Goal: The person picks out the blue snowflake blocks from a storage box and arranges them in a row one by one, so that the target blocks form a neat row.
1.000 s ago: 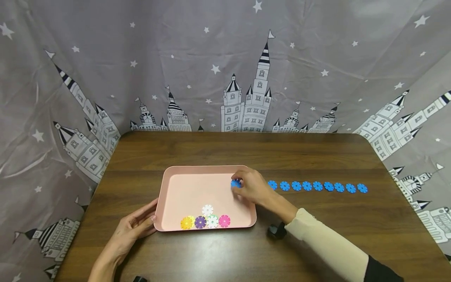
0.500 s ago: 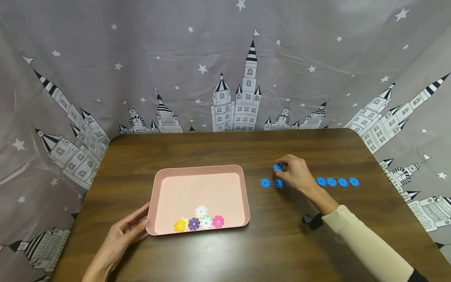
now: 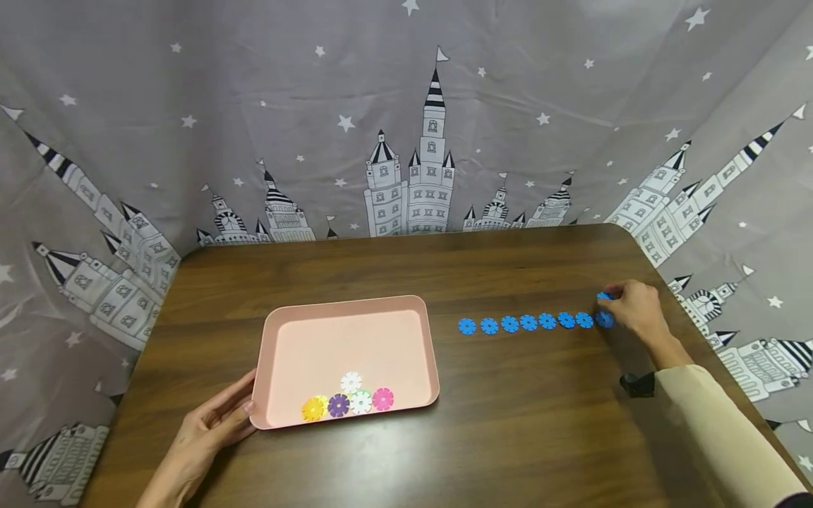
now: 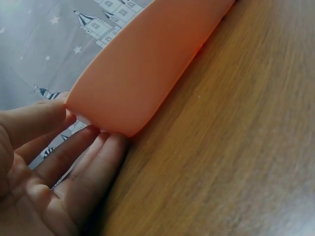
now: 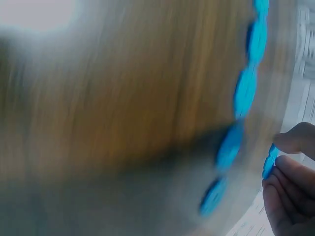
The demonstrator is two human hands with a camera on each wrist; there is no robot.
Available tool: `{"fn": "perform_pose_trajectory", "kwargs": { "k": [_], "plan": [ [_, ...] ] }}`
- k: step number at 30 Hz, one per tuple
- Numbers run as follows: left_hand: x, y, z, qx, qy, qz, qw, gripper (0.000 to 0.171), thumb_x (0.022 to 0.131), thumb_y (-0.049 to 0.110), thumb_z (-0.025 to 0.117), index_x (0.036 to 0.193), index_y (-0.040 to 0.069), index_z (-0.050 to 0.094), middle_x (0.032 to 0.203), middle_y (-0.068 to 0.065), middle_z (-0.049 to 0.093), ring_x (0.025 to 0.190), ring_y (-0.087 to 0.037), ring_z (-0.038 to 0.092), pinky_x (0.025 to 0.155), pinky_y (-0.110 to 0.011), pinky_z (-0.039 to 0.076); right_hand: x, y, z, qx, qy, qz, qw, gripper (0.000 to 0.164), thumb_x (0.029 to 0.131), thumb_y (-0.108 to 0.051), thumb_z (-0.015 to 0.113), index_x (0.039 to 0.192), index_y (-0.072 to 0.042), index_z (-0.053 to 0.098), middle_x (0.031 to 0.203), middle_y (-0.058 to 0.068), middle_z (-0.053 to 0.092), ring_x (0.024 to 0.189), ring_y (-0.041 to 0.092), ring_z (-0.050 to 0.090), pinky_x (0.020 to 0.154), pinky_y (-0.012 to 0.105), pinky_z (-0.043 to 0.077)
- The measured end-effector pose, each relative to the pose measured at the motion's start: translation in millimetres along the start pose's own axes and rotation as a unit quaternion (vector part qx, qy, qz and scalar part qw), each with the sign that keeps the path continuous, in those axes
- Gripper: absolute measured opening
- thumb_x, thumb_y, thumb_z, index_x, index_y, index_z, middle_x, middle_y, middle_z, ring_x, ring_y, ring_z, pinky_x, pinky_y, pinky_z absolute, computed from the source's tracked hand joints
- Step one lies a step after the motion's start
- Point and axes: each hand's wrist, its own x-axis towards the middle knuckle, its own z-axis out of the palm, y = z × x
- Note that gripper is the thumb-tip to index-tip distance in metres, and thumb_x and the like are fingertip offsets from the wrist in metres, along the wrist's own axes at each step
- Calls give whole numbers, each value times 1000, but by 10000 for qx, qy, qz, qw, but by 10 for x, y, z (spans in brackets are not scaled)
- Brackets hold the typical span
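Observation:
A pink tray (image 3: 346,307) lies on the table. My left hand (image 3: 206,430) touches its near left corner; in the left wrist view the thumb tip meets the rim and the other fingertips rest against the outer wall (image 4: 133,69). To the tray's right runs a row of several blue notched plastic discs (image 3: 510,324). Over the row's right end, my right hand (image 3: 638,310) pinches one more blue disc (image 5: 269,161) between thumb and fingers. That disc is held on edge in the right wrist view, apart from the row.
Inside the tray, along its near side, lie a yellow disc (image 3: 313,409), a purple disc (image 3: 339,405), white discs (image 3: 351,382) and a pink disc (image 3: 383,399). A grey castle-print curtain (image 3: 286,85) hangs behind the wooden table (image 3: 381,462).
My right hand took the blue disc from inside the tray and carried it rightward above the row to its right end. The left hand stays at the tray's corner. The head view shifted right.

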Motion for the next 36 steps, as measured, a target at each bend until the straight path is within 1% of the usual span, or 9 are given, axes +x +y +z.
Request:
{"fn": "perform_pose_trajectory", "kwargs": {
  "k": [1,4,6,8,10,12,21,30,36],
  "plan": [
    [-3,2,-8,-7,-13,-10,10000,51,101,-1,49,150,-2,34,132,14,58,115,-7,59,86,-31,55,-10,84,-26,-50,-25,99,9999,30,82,-14,76,93,13,70,91,29,69,87,50,62,76,59,48],
    [-2,4,-20,3,-24,-47,10000,51,102,0,49,150,-3,33,133,14,58,116,-7,58,86,-31,55,-58,303,-83,-101,-61,311,9994,30,83,-15,75,91,14,69,83,26,70,72,41,63,64,50,50],
    [-3,3,-19,-14,-19,-45,10000,52,102,1,50,150,-3,33,133,14,58,116,-7,58,87,-31,55,-88,415,-101,-122,-77,379,9992,30,83,-15,74,91,14,69,82,26,69,71,41,63,63,48,49],
    [-3,2,-13,-34,1,-44,10000,52,101,0,50,150,-3,33,132,14,58,116,-7,58,86,-31,55,-119,501,-114,-120,-106,480,9987,30,84,-15,73,91,14,69,83,27,69,73,43,63,64,48,49],
    [-8,-1,-10,-43,8,-26,10000,52,101,0,50,150,-3,34,132,14,58,115,-7,59,86,-31,55,-144,560,-119,-161,-123,578,9981,31,84,-16,73,93,13,69,89,29,69,85,50,61,72,55,48],
    [-10,-4,-5,-39,34,-39,10000,51,101,0,51,150,-2,34,132,14,58,115,-7,59,86,-31,55,-158,610,-122,-189,-168,714,9971,32,85,-18,72,94,13,69,91,29,69,90,53,59,75,57,47],
    [-23,-19,16,-2,142,15,9999,50,101,-2,51,149,-1,37,130,14,60,113,-6,60,84,-30,56,-161,639,-107,-112,-222,1061,9940,34,87,-21,69,97,12,69,96,32,67,94,55,56,79,59,46],
    [-15,-15,36,7,157,27,9999,50,100,-2,51,149,-1,37,130,14,60,113,-6,60,84,-29,56,-176,647,-85,-89,-189,1008,9947,36,87,-21,69,98,14,68,98,34,66,95,57,56,81,62,46],
    [7,-1,38,-13,68,78,9999,50,100,-3,50,149,-2,37,131,14,59,114,-6,59,85,-30,56,-205,661,-64,-133,-219,954,9951,34,88,-18,69,97,14,68,98,35,65,96,59,54,82,63,45]
  ]
}}
